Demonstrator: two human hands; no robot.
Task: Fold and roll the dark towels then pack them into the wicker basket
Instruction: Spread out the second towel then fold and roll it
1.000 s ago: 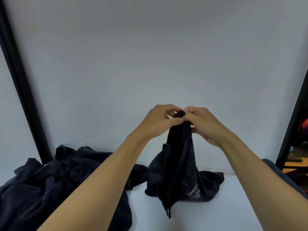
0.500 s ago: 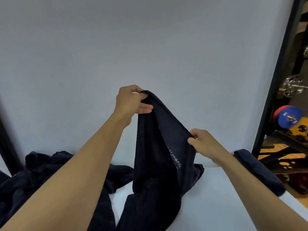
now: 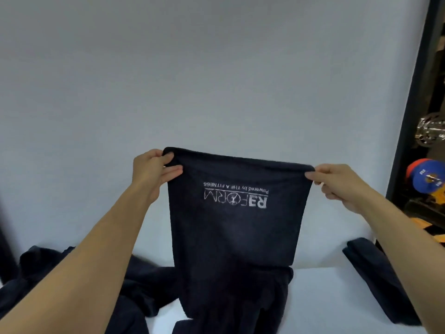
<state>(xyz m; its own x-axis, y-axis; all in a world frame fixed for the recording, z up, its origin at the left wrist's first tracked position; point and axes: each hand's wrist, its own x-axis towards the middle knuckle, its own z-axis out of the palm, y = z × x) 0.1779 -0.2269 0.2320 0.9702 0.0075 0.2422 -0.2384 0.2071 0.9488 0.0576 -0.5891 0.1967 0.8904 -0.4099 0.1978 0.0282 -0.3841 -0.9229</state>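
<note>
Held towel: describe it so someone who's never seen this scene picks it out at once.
Against the pale wall, above the white table, one dark towel hangs spread flat, its top corners pinched by the left hand and right hand. Unlike the crumpled dark heap at left and the narrow towel lying at right, it is held up and shows upside-down white lettering.

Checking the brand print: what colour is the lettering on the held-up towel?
White lettering, upside down, on the dark towel; clearest in the head view.
</note>
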